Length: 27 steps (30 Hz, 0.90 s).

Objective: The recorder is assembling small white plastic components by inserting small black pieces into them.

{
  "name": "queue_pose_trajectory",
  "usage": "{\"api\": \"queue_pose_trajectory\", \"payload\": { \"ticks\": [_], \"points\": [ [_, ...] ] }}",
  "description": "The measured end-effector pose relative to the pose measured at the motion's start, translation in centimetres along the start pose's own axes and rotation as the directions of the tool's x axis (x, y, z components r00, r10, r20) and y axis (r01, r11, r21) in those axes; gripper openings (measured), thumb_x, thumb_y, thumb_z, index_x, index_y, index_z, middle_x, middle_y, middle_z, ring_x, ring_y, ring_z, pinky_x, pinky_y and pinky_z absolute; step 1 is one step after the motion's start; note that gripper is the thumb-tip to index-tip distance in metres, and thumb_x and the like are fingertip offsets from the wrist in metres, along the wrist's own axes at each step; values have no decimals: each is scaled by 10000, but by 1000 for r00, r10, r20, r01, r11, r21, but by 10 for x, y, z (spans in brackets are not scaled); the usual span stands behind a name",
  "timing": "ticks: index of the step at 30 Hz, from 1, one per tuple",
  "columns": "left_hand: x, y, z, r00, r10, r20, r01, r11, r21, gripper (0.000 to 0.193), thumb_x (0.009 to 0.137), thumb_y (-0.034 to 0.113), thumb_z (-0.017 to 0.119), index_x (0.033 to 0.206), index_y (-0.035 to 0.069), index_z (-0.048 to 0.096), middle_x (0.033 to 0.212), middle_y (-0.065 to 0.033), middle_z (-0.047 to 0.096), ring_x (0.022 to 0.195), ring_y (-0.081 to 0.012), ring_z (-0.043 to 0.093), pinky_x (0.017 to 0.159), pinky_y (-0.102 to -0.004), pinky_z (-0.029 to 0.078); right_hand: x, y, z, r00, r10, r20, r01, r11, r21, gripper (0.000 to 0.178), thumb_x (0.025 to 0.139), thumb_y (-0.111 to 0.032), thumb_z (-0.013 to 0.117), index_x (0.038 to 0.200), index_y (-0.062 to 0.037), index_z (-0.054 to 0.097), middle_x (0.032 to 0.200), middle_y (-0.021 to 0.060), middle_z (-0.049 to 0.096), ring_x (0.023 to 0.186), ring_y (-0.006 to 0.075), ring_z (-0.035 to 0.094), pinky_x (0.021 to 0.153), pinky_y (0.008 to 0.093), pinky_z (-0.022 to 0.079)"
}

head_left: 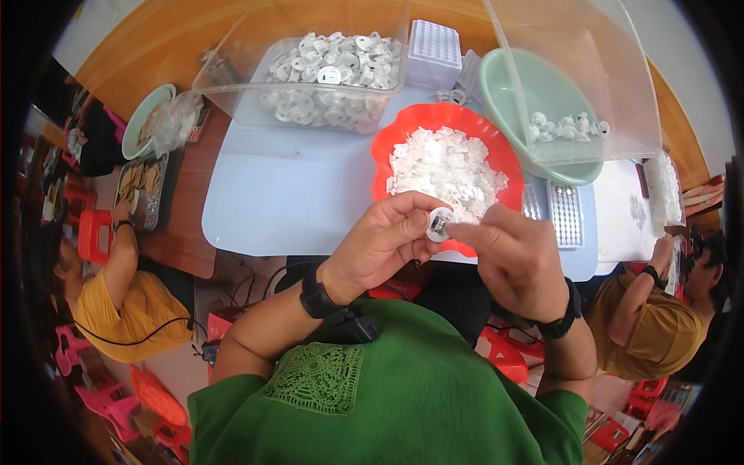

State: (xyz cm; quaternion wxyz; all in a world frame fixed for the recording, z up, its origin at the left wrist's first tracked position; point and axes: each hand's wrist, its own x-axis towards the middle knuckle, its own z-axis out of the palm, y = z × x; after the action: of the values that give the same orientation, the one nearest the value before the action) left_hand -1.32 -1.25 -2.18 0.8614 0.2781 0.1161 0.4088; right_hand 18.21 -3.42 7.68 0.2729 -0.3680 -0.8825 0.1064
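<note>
Over our blue table's (pixel 271 194) near edge, our left hand (pixel 384 240) and right hand (pixel 515 256) pinch one small white round piece (pixel 439 225) beside the red bowl (pixel 387 151).

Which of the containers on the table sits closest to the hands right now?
The orange bowl heaped with small white parts, just beyond the left hand and right hand. The clear tub and green basin lie farther back.

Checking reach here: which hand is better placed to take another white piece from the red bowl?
Probably the right hand: it sits nearer the red bowl, while the left hand grips the small round white part.
</note>
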Motion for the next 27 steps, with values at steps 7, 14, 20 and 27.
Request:
{"api": "queue_pose_trajectory", "payload": {
  "ticks": [7,14,20,27],
  "points": [
    [-2,-3,3,1000,28,-12,-27,999,43,289,932,181,561,1157,2,528,978,-66,619,816,-121,604,677,-238,503,-7,-8,10,999,-46,-25,40,978,-204,358,681,-23,638,1023,-124,666,636,34,440,511,177,505,409,314,405],
    [-4,-3,5,995,73,-66,-67,993,98,277,920,194,582,1131,17,554,944,-69,626,773,-115,599,670,-239,504,-7,-11,14,999,-39,1,38,980,-193,414,658,-20,628,1058,-117,663,651,35,460,521,182,516,410,319,405],
    [-4,-2,2,999,42,0,-42,999,24,290,928,218,569,1143,26,536,996,-64,618,828,-122,600,668,-241,497,-8,-8,10,1000,-2,-6,1,986,-169,470,628,1,617,1086,-97,646,645,32,462,515,180,515,410,318,407],
    [-4,-6,2,998,49,-27,-50,999,-18,286,931,218,565,1138,23,537,1001,-72,620,809,-139,619,649,-238,501,-7,-9,12,999,-28,16,30,980,-196,499,616,9,616,1106,-82,627,643,32,464,512,193,519,410,320,410]
  ]
}}
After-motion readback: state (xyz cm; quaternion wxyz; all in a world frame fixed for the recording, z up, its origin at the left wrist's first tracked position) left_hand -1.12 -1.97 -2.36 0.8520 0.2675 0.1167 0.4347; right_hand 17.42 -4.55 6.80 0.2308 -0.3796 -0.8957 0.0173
